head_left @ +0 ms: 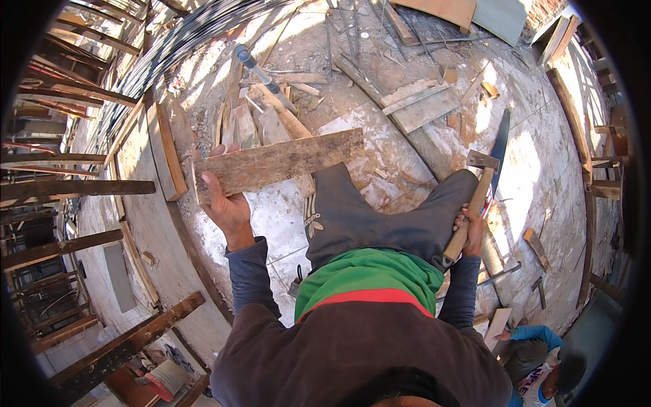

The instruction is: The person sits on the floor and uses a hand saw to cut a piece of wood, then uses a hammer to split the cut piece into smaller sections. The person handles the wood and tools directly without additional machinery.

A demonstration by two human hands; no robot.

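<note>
My left hand [229, 211] grips one end of a worn wooden board [281, 163], with the thumb on the near side and fingertips showing past the far edge. The board reaches rightward to just beyond my left knee, and a small wood block [305, 184] sits under its near edge by that knee. In my right hand [469, 229] is a hammer [477, 202], closed around the wooden handle with the metal head pointing away from me beside my right knee. Right behind the hammer lies a handsaw [501, 146] with a dark blade, its handle partly hidden by the hammer and my hand.
Scrap boards [424, 107] and a long beam [400, 125] lie ahead. A grey pipe [261, 71] leans among wood pieces. Long rods [156, 64] run at far left, near upright timbers [74, 188]. At lower right another person [536, 359] holds a pale board [498, 327]. A second hammer [539, 293] lies nearby.
</note>
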